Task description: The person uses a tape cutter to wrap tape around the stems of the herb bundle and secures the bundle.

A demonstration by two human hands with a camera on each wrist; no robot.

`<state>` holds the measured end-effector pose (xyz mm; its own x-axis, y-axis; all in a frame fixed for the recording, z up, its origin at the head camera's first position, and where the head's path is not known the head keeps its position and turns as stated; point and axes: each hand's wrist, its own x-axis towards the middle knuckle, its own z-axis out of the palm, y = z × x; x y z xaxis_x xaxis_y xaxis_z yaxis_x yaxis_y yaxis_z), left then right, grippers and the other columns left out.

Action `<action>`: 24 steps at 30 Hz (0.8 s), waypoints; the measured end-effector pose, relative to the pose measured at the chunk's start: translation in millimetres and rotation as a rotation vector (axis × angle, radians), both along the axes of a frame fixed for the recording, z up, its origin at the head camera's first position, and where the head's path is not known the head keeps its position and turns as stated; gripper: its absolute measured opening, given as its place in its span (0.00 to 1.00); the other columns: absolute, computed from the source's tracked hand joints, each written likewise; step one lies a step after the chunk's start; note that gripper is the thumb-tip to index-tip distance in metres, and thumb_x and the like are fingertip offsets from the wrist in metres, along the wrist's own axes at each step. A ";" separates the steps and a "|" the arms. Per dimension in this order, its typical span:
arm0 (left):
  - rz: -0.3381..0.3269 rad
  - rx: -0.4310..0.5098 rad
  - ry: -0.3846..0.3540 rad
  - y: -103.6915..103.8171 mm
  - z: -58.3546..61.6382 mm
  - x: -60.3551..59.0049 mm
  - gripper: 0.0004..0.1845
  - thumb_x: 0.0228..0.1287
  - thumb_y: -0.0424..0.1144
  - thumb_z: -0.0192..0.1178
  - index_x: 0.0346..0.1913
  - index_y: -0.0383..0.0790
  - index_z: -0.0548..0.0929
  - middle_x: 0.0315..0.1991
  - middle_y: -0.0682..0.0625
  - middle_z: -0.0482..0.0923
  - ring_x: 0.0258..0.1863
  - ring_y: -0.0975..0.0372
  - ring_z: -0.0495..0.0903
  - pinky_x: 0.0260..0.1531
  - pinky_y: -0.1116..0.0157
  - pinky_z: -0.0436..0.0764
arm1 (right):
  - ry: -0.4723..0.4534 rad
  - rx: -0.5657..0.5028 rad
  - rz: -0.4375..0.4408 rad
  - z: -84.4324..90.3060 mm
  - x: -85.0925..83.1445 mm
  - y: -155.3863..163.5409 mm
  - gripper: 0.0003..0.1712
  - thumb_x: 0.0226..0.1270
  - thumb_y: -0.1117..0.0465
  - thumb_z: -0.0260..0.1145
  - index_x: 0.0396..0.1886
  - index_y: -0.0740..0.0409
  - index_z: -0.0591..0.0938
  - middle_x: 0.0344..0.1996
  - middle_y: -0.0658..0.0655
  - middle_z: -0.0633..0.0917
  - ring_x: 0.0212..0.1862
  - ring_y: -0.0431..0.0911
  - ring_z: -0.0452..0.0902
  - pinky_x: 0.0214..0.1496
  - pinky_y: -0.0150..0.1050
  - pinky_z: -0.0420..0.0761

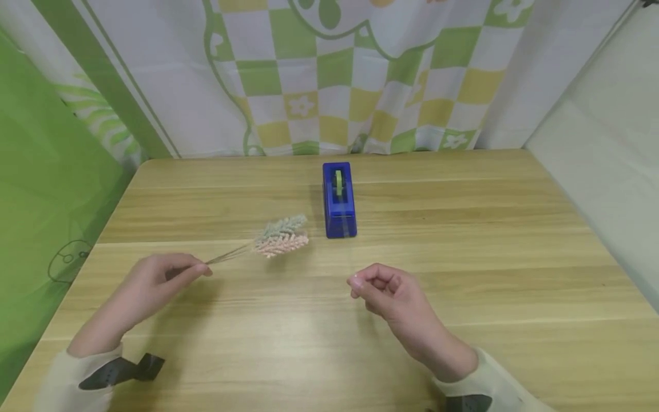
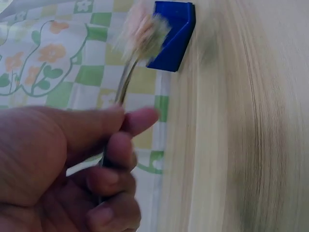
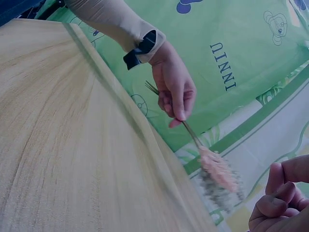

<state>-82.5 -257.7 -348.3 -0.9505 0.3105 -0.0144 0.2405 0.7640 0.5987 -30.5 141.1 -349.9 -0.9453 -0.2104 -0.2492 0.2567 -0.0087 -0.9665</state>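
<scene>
My left hand pinches the thin stems of a small bunch of dried sprigs, pink and grey-green, held just above the wooden table. The left wrist view shows the stems passing between thumb and fingers, with the fluffy heads blurred. From the right wrist view the sprigs stick out past the left hand. My right hand hovers over the table with its fingers loosely curled and nothing in it. A blue tape dispenser with a green roll stands beyond both hands.
A green and yellow checked curtain hangs behind the table. Green printed cloth covers the left side, and a pale wall stands to the right. The table's left edge runs close to my left arm.
</scene>
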 end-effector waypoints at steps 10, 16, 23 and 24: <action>-0.185 0.064 0.050 22.0 -7.4 3.3 0.06 0.73 0.38 0.65 0.43 0.49 0.92 0.37 0.57 0.89 0.34 0.74 0.80 0.36 0.70 0.83 | 0.027 -0.025 -0.012 3.4 -0.6 -1.8 0.03 0.76 0.62 0.66 0.38 0.53 0.83 0.31 0.42 0.87 0.30 0.34 0.70 0.32 0.25 0.71; -0.246 0.113 0.062 58.4 -16.1 -4.5 0.07 0.74 0.37 0.64 0.41 0.43 0.92 0.28 0.54 0.82 0.25 0.73 0.69 0.27 0.70 0.76 | 0.028 -0.031 -0.017 5.2 -1.2 -3.0 0.04 0.75 0.62 0.67 0.37 0.53 0.83 0.31 0.43 0.87 0.30 0.34 0.72 0.32 0.26 0.71; -0.274 0.143 0.089 98.6 -20.2 -14.6 0.08 0.75 0.37 0.63 0.44 0.40 0.92 0.26 0.54 0.79 0.24 0.71 0.68 0.26 0.70 0.75 | 0.020 -0.032 -0.020 6.2 0.1 -4.5 0.03 0.76 0.64 0.65 0.38 0.54 0.83 0.32 0.43 0.87 0.31 0.34 0.73 0.33 0.25 0.73; -0.279 0.143 0.091 104.1 -20.2 -16.0 0.09 0.76 0.37 0.62 0.44 0.39 0.92 0.26 0.54 0.78 0.25 0.71 0.68 0.26 0.70 0.75 | 0.019 -0.030 -0.021 6.2 0.5 -4.6 0.03 0.76 0.64 0.65 0.38 0.55 0.83 0.32 0.43 0.87 0.31 0.34 0.73 0.33 0.25 0.73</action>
